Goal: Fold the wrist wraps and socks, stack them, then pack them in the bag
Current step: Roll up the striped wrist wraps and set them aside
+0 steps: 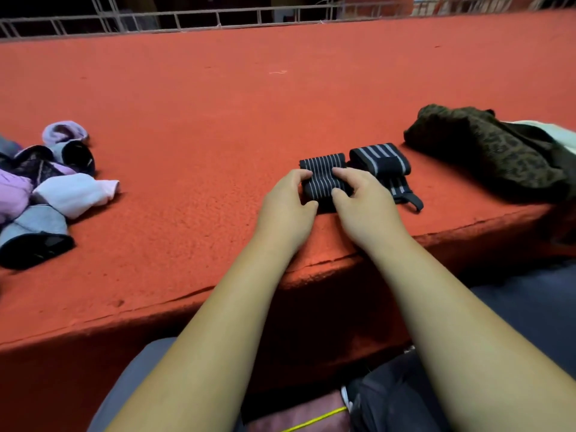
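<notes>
A wide counter (218, 104) covered in rough red felt fills most of the head view, running back to a pale metal railing (187, 18) along the top of the frame, with darkness behind it. The counter's front edge cuts diagonally from lower left up to mid right, and the felt there looks cracked and worn. Near that edge, right of centre, the left hand (288, 202) and right hand (363, 201) sit close together, each with fingers and thumb curled onto the same black wrist wrap (324, 173) with thin white stripes, which lies flat on the felt. Just beside it to the right, touching or nearly so, lies a second wrist wrap (381, 160), rolled, with a loose tail and loop trailing toward the edge. Further right, near the frame's edge, slumps a dark leopard-print bag (486, 151) with a white cloth (558, 132) behind it. Well apart at the left edge is a loose heap of socks (46, 194) in lilac, white, grey and black. Bare red felt stretches between the heap and the hands and all across the back. Below the edge, grey trousers (124, 385) show at the bottom.
</notes>
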Motion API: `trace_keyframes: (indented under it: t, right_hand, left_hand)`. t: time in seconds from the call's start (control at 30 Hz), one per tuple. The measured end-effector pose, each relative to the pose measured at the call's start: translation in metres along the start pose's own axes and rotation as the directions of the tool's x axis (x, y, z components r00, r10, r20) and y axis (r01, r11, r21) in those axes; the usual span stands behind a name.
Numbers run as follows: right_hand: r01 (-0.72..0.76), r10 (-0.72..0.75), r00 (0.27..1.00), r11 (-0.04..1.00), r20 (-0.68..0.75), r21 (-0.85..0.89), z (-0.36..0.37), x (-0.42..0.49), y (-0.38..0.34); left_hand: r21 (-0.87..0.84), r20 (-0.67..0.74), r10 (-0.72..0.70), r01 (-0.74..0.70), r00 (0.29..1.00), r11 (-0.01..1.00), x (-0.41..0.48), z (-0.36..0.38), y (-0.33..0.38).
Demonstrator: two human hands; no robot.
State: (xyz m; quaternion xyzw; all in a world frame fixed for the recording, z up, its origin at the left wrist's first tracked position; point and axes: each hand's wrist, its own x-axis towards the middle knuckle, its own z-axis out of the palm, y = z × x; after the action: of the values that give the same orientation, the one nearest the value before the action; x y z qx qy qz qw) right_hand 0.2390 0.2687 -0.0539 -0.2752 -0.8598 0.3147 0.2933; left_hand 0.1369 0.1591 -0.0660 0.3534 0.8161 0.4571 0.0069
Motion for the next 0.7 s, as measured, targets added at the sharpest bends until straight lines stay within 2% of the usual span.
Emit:
trace_keyframes:
  t: [0.37,0.7]
  right_hand:
    - [-0.037,0.051,0.991,0.993,-0.126,0.112,0.009,0.005,0.009]
    - [-0.018,0.047,0.979,0.989,-0.196,0.150,-0.009,-0.016,-0.002]
  left_hand:
    - [-0.027,-0.024,-0.017,0.016,1.000,1.000,0.011,0.011,-0.006]
    - [-0.195,0.018,-0.022,0.025,1.000,0.980,-0.011,-0.007,-0.002]
